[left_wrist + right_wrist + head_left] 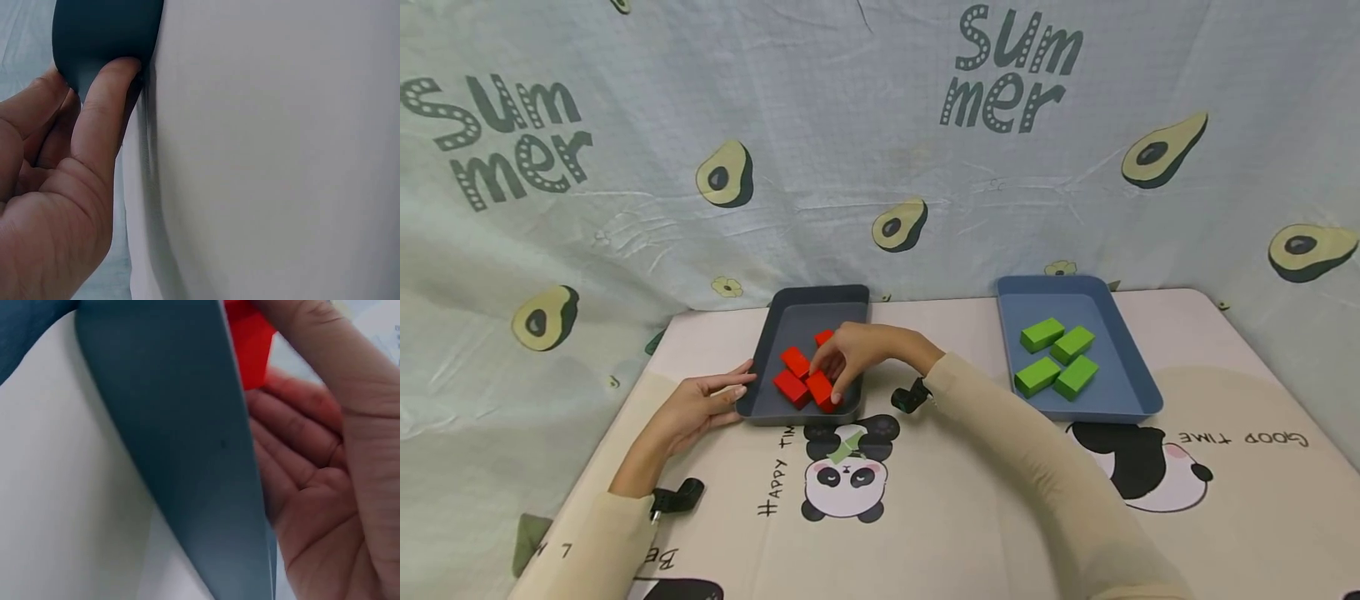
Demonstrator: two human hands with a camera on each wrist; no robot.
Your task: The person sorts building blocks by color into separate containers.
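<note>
My right hand point(853, 350) reaches over the dark grey tray point(766, 412). Thumb and fingers pinch a red block point(822, 393) near the tray's front right corner; in the right wrist view this red block point(250, 353) is partly hidden by the tray wall point(187, 444). Other red blocks lie close by in the tray, one point(791, 388) just left of the pinched block and one point(824, 337) partly behind the hand. My left hand point(700, 408) touches the tray's left side with extended fingers. In the left wrist view its thumb presses the outer wall point(106, 37).
On the right stands a blue tray point(1135, 392) with several green blocks point(1037, 376) in it. Both trays stand on a pale table cover point(955, 500) printed with pandas. A cloth point(820, 100) with avocado prints hangs behind the table.
</note>
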